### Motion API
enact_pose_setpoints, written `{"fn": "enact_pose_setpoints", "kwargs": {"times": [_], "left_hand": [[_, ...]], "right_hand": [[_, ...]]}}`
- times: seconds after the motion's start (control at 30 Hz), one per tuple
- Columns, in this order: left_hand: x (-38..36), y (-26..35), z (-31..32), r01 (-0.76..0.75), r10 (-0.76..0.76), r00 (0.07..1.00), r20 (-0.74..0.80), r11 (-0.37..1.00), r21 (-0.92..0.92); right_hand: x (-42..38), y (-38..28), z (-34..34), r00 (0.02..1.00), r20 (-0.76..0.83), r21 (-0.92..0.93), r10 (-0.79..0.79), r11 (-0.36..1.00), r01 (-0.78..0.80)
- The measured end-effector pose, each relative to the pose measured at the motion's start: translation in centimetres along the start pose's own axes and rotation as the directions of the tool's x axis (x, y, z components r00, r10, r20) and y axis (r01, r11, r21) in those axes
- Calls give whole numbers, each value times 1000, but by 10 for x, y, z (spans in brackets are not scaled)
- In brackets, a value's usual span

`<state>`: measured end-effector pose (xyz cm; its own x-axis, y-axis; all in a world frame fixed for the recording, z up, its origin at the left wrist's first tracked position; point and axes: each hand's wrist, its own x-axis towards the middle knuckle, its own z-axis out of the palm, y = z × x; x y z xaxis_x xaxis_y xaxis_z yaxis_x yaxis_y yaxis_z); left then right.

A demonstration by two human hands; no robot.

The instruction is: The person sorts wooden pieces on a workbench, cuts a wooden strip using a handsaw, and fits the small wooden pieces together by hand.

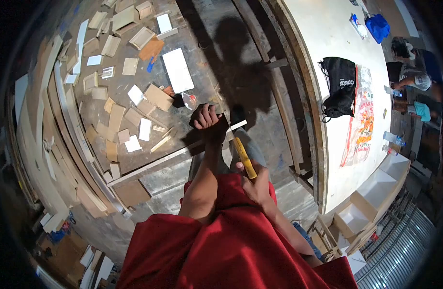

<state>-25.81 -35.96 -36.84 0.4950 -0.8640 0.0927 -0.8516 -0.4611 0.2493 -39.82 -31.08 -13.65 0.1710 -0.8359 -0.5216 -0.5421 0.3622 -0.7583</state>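
left hand (205, 118) clamps wood strip (175, 156) | right hand (254, 185) grips saw (244, 156) | littered concrete floor (202, 58)

We see offcuts (116, 115) strewn on the floor (207, 29) at left; a bag (341, 86) lies on the bench (327, 33) at right.

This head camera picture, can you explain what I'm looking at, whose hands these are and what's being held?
The camera sits on a person's head and looks down with a fisheye lens, so everything curves. The red cloth is their shirt. Their left hand grips a long wooden strip. Their right hand holds a tool with a yellow handle, perhaps a saw, its far end at the strip. Wood offcuts litter the floor. At right lies a white board with a black bag; another person sits beyond it.
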Motion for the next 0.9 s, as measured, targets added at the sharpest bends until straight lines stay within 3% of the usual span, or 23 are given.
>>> {"fn": "enact_pose_setpoints", "kwargs": {"times": [0.1, 0.3, 0.5, 0.63, 0.7, 0.73, 0.77, 0.83, 0.9], "left_hand": [[-2, -1, 0, 10, -10, 1000, 10, 1000, -28], [-2, -6, 1, -19, 20, 1000, -18, 999, 27], [-5, -5, 5, -10, 10, 1000, -19, 1000, -13], [-5, -2, -4, 4, -4, 1000, 28, 1000, -11], [-2, 2, -5, 23, -18, 998, 53, 996, -83], [-4, -3, 12, 4, -4, 1000, -5, 999, -40], [-7, -9, 21, -7, 7, 999, -52, 1000, 11], [-2, -4, 1, -9, 9, 1000, -12, 999, 37], [-4, -3, 0, -14, 14, 999, -31, 1000, 22]], "right_hand": [[-3, -8, -7, 990, -39, 7, 135, 991, -135], [3, -13, -11, 993, -57, 95, 104, 991, -98], [-5, -1, -12, 995, -71, 68, 76, 995, -71], [-1, -8, -17, 986, -37, 96, 162, 983, -158], [-10, 8, -10, 994, -77, 74, 77, 995, -72], [-11, 14, -3, 991, -123, 69, -58, 995, 67], [-4, 6, -8, 990, -120, 71, -68, 995, 77], [3, -12, -21, 990, -13, 19, 139, 990, -138], [-8, -6, -21, 995, -38, -6, 88, 996, -88]]}}
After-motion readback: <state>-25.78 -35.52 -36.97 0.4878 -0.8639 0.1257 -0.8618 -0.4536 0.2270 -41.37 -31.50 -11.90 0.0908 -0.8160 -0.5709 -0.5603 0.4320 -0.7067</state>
